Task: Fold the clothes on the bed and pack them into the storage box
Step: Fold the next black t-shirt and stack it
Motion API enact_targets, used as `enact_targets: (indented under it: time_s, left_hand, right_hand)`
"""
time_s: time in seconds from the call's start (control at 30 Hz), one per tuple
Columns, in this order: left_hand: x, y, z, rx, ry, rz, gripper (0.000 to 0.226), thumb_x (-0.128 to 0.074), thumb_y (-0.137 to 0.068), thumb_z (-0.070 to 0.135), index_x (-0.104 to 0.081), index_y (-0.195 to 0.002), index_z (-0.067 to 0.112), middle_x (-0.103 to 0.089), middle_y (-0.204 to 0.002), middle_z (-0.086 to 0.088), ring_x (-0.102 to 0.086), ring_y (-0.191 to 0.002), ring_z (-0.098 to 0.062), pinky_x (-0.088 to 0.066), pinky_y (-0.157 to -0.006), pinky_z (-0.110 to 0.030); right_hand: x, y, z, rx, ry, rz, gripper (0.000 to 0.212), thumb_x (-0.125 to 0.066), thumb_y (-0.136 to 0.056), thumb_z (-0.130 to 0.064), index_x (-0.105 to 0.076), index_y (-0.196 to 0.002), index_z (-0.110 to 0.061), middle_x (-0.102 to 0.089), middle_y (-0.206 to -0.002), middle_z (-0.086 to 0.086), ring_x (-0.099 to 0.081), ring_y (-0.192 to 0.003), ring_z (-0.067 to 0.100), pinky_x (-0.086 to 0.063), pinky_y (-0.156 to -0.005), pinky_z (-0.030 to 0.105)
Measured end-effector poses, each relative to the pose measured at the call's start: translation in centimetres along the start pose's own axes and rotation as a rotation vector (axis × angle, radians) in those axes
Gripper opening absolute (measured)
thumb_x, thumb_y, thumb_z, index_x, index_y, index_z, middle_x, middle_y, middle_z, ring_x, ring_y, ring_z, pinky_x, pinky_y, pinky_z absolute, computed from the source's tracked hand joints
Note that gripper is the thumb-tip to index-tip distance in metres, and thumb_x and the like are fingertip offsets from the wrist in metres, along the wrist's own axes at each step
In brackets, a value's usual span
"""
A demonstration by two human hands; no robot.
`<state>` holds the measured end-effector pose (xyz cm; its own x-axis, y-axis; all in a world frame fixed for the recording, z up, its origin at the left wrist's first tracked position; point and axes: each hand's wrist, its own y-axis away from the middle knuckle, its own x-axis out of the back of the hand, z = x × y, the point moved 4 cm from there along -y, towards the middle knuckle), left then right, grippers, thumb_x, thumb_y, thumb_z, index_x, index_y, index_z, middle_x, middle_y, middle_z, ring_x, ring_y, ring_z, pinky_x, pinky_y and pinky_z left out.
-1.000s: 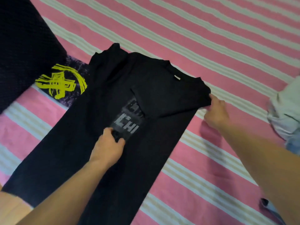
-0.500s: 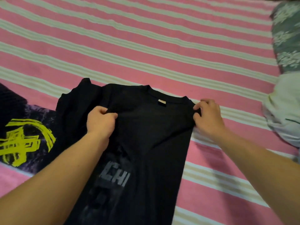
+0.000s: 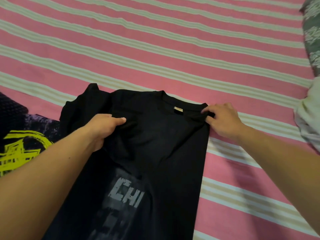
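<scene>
Black T-shirt lies flat on the striped bedsheet between my hands: my left hand bunches its chest fabric in curled fingers, my right hand pinches its shoulder corner.

a: what moved in the last second?
b: the left hand went from the grey print toward 12 o'clock and now bunches the black t-shirt by the collar.
a: and the right hand?
b: it curled onto the shoulder corner.
</scene>
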<state>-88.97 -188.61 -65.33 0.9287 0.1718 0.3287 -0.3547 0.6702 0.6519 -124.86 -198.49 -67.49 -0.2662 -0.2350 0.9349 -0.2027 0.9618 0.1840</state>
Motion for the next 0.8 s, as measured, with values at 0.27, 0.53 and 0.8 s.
enact_targets:
  time_s: [0.27,0.53,0.8]
  left_hand:
    - [0.5,0.0,-1.2,-0.216,-0.250,0.103,0.031,-0.051,-0.100,0.050,-0.070,-0.100,0.026,-0.074,-0.096,-0.001,-0.070,-0.092,-0.026,-0.056,-0.091,-0.052]
    - [1.1,1.0,0.0,-0.448,-0.506,0.300,0.027,-0.045,-0.106,0.035,-0.051,-0.086,0.018,-0.058,-0.081,-0.001,-0.054,-0.073,-0.018,-0.036,-0.062,-0.035]
    - [3.0,0.5,-2.3,-0.136,-0.291,0.136,0.037,-0.052,-0.100,0.053,-0.059,-0.119,0.023,-0.065,-0.113,0.000,-0.063,-0.096,-0.024,-0.053,-0.075,-0.039]
  right_hand:
    - [0.5,-0.2,1.6,-0.198,0.166,0.008,0.036,-0.054,-0.096,-0.048,-0.063,-0.120,-0.022,-0.049,-0.129,0.010,-0.037,-0.124,0.035,-0.035,-0.104,0.045]
    - [-1.4,1.2,0.9,-0.249,0.085,0.094,0.040,-0.054,-0.099,-0.034,-0.052,-0.131,-0.010,-0.039,-0.145,0.018,-0.034,-0.131,0.040,-0.034,-0.108,0.050]
    - [-7.8,6.2,-8.4,0.336,0.329,-0.169,0.072,-0.006,-0.097,-0.065,-0.001,-0.160,-0.031,0.000,-0.169,0.004,0.003,-0.155,0.030,-0.003,-0.125,0.049]
